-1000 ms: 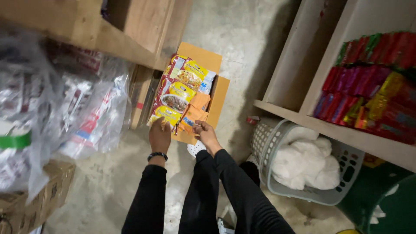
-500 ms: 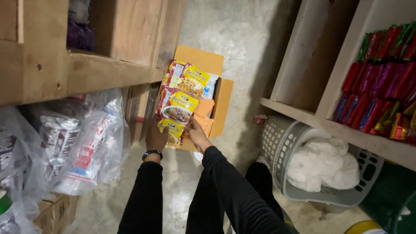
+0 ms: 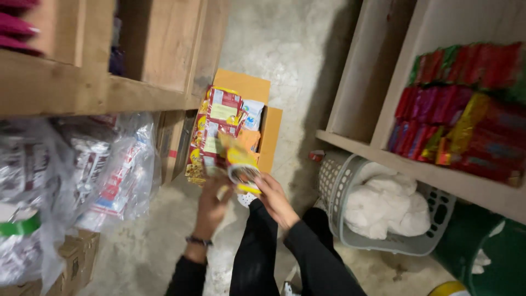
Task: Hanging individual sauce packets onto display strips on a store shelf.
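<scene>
Both hands up over an open cardboard box [image 3: 268,129] on the concrete floor [image 3: 296,49]. Left hand [image 3: 211,200] and right hand [image 3: 272,198] closed together on a yellow packet [image 3: 240,164], lifted just above the near edge of the box, tilted and motion-blurred (print unreadable anyway). Left fingers under the packet's lower left, right fingers on its lower right; exact finger wrap hard to tell through the blur. Dark band on the left wrist, black sleeves on both arms, dark trousers below.

Box sits against the base of a wooden shelf [image 3: 82,93], flaps open, packed with more packets [image 3: 216,123] in yellow and red, stacked on edge; one paler packet at the right side of the stack. Held packet overlaps the front of that stack in view, contact unclear.

Left side: clear plastic bags [image 3: 104,170] of wrapped goods under the shelf, a small carton [image 3: 76,257] below them on the floor.

Right side: second shelf [image 3: 438,170] holding rows of red, pink and green sachets [image 3: 460,104]. Beneath it a grey plastic basket [image 3: 422,241] with white cloth [image 3: 386,205] inside, near the right knee. Green bin [image 3: 493,263] at the lower right corner, partly cut off.
</scene>
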